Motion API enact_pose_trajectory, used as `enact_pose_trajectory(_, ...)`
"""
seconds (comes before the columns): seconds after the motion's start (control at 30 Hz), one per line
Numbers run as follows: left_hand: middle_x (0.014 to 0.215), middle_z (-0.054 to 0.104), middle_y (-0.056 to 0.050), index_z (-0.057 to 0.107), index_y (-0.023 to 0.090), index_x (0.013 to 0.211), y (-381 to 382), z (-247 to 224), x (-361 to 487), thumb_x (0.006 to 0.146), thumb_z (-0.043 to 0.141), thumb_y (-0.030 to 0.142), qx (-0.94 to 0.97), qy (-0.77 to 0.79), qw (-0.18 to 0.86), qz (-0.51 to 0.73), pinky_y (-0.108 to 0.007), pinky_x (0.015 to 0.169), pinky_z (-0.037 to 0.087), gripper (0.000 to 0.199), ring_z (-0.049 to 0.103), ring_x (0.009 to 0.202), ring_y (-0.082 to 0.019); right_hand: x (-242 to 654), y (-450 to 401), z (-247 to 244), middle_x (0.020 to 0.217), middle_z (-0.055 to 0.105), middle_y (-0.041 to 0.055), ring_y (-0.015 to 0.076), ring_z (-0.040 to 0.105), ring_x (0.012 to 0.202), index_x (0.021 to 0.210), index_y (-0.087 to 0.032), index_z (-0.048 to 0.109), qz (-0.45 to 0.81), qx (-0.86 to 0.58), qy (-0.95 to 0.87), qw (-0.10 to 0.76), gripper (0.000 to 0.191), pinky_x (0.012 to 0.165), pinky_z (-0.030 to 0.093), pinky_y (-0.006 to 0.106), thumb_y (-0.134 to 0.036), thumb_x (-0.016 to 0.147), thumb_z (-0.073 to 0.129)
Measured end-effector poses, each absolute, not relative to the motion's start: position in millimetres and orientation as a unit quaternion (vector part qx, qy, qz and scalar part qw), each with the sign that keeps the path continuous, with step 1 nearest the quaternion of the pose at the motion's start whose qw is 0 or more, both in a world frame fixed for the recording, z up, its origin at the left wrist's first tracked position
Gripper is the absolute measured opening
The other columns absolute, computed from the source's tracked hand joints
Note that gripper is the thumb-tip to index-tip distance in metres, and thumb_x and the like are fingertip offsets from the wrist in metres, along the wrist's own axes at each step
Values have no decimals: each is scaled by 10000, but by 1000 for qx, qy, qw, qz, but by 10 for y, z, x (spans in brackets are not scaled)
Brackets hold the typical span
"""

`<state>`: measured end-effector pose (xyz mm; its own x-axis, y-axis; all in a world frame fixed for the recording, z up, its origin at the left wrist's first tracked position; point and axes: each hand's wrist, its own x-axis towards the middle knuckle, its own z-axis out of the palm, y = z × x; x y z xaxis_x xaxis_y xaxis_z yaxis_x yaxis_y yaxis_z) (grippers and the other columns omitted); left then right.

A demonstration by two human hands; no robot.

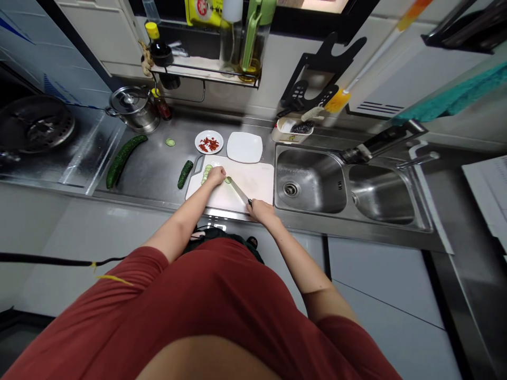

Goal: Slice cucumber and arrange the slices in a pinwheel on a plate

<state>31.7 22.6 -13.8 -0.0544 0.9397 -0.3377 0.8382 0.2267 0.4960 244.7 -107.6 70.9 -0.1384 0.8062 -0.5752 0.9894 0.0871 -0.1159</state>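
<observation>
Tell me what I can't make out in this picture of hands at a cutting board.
All in the head view:
Knife: its grip end is mostly covered by the right hand.
Left hand: too small to tell whether it pinches anything.
Pot: contents hidden by its lid.
Yellow packet: top cut off by the upper edge.
Red pieces: too small to identify.

Pale-green cucumber slices [206,173] lie clustered on the white cutting board's [257,177] left; the knife [240,192] slants, blade tip far-left, at another slice [228,180].
</observation>
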Motion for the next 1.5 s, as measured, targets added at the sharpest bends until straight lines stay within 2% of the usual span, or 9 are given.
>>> enact_pose_trajectory(0.43,925,702,-16,692,240,872,227,-81,326,703,678,184,608,726,314,72,-249,810,447,179,597,909,-181,2433,-1059,765,1161,661,167,269,628,1084,1172,-154,621,-252,629,710,194,425,870,459,348,-426,967,367)
enact_pose_trajectory(1.5,949,710,-26,677,219,825,271,-85,317,706,687,187,613,720,318,64,-240,763,442,124,610,862,-174,2447,-1032,775,1164,657,177,273,624,1093,1169,-148,622,-263,628,707,191,422,875,457,352,-417,967,367)
